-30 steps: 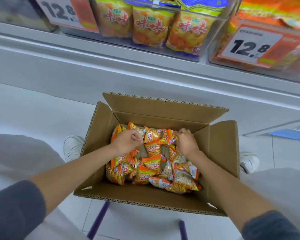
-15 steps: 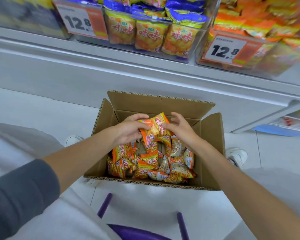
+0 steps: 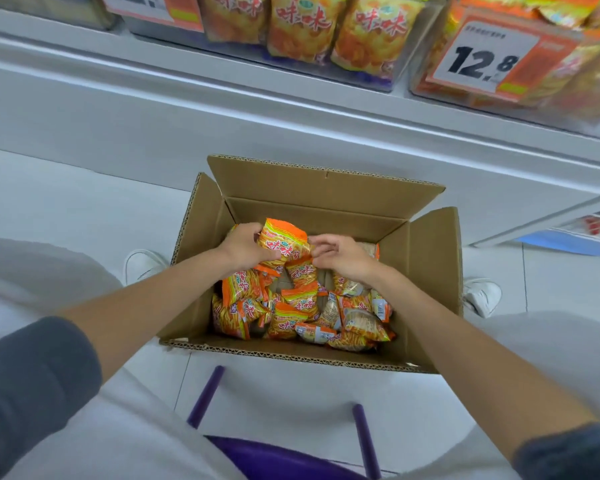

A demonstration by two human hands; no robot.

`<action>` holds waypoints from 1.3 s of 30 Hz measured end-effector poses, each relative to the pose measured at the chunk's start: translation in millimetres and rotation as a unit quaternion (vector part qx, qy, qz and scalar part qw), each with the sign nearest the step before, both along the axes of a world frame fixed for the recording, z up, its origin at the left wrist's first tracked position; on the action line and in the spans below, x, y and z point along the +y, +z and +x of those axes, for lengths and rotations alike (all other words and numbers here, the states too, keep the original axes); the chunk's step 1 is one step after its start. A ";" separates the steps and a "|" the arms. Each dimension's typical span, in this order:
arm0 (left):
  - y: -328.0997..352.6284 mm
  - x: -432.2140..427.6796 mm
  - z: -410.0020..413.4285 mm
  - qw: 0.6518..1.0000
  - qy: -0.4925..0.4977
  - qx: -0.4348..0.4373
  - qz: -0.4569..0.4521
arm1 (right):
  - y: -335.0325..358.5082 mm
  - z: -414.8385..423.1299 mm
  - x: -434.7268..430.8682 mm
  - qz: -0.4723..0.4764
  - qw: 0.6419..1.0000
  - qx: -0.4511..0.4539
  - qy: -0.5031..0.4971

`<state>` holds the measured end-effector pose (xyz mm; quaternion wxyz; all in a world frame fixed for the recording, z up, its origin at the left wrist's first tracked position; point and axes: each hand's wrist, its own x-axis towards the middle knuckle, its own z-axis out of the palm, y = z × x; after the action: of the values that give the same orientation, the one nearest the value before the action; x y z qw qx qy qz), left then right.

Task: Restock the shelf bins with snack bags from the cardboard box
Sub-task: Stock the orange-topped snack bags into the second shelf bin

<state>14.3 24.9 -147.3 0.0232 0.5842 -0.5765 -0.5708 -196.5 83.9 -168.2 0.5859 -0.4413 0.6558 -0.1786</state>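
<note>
Cardboard box (image 3: pixel 433 271) on pale tiled floor (image 3: pixel 66 209), just in front of white shelf base (image 3: pixel 222 126). White shoe (image 3: pixel 141 266) beside left wall, second shoe (image 3: pixel 482 296) beside right wall. Flaps all open: far flap leaning back toward the shelf base, side flaps upright like raised walls, near flap low. Top wide open, free room straight above.

Held just above the heap, toward the far wall of the box: bunch of orange snack bags (image 3: pixel 283 242). Left hand (image 3: pixel 241 249) curled round the left side of the bunch, gripping. Right hand (image 3: pixel 345 256) at the right edge of the bunch, fingers bent, fingertips pinching the wrapper. Both forearms reaching in over the near flap; grey sleeves (image 3: pixel 32 386) ending near the elbows.

Under the hands: loose bags (image 3: pixel 291 317) heaped across the box bottom, some face down, thickest at left and middle.

Top of view: clear shelf bins (image 3: pixel 378 81) on a ledge, larger yellow-orange packs (image 3: pixel 302 29) upright inside. Price card "12.8" (image 3: pixel 482 60) on the front of the right bin; contents behind it blurred. Second card (image 3: pixel 153 8) at upper left, cut off by the frame. Ledge edge (image 3: pixel 326 112) jutting forward between box and bins.

Close to the body: two purple bars (image 3: pixel 207 396), purple surface at bottom edge, pale trouser legs on either side. Far right, low: blue panel (image 3: pixel 568 242) under a lower shelf.
</note>
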 end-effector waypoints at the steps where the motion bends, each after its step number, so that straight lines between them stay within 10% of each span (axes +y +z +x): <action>1: -3.8 0.8 2.6 1.000 0.016 -0.003 0.005 | -16.0 -1.0 3.5 0.028 0.999 0.016 0.038; 17: -16.4 5.1 14.4 0.995 0.057 -0.006 0.080 | -109.3 6.5 26.0 0.036 0.899 0.295 0.321; 28: -14.3 4.8 16.6 0.996 0.062 0.003 0.068 | -95.2 3.6 32.2 -0.018 0.974 0.141 0.176; 39: 34.4 5.8 -19.1 0.987 0.041 0.106 0.114 | 71.4 -33.3 -5.0 -0.109 0.994 -0.013 0.003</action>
<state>-4.8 30.7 -112.9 0.0406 0.5424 -0.4778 -0.6898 -229.7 78.9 -96.9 0.5434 -0.5019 0.6233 -0.2535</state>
